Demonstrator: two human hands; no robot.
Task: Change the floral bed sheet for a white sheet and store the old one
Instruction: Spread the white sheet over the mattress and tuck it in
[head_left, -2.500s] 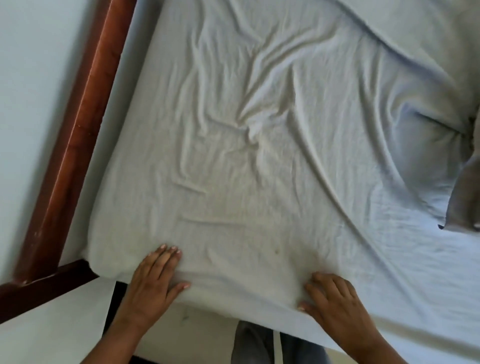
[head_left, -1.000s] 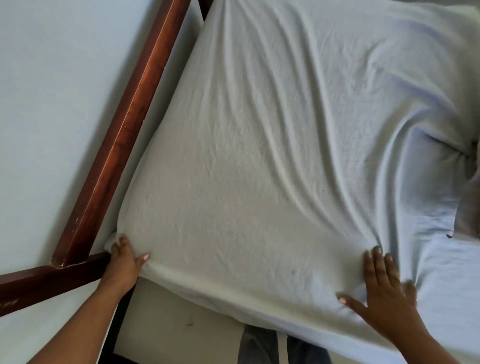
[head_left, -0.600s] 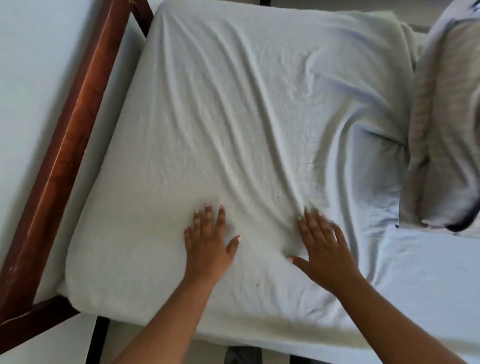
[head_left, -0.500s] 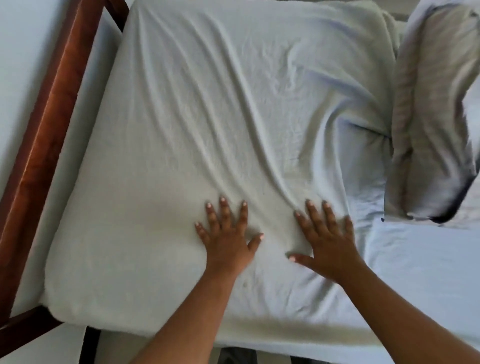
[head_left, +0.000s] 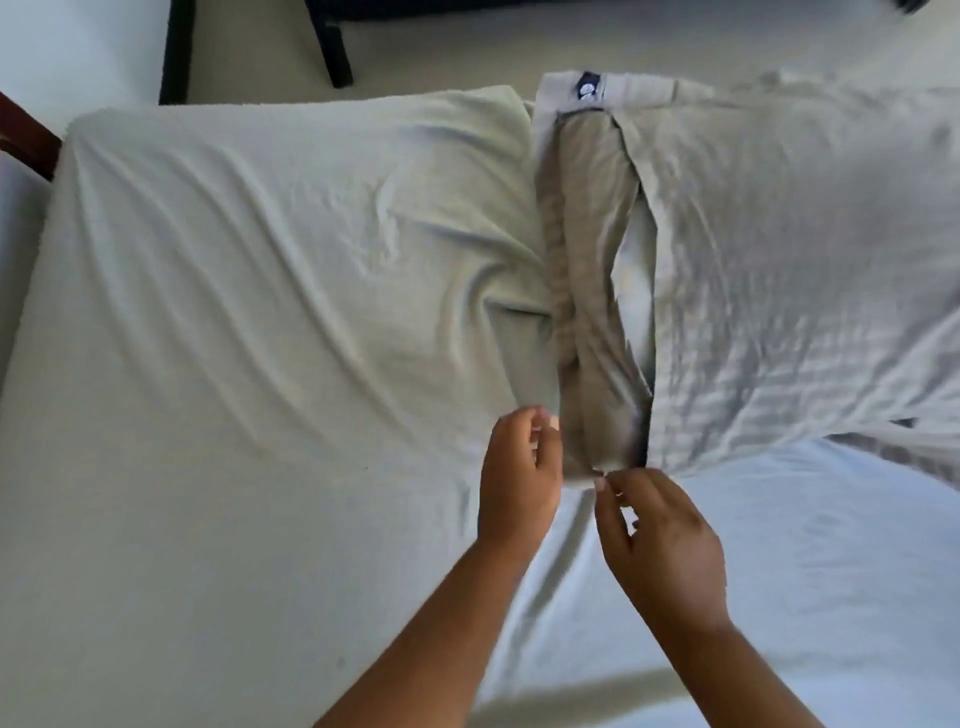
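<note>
A white sheet (head_left: 234, 322) covers the mattress, wrinkled toward the middle. A striped white pillow (head_left: 805, 270) lies on it at the right, its open end facing left and the inner pillow (head_left: 592, 270) showing in the gap. My left hand (head_left: 519, 478) has its fingers curled round the near left hem of the pillowcase (head_left: 576, 467). My right hand (head_left: 660, 530) pinches the same hem at its near corner. No floral sheet is in view.
A dark wooden bed frame corner (head_left: 26, 140) shows at the upper left, against a pale wall. Beyond the bed lies beige floor (head_left: 467, 47) with black furniture legs (head_left: 332, 52).
Both hands have lifted off the flat sheet and moved right to the pillow's open end, where they now hold the pillowcase hem. The view has swung right.
</note>
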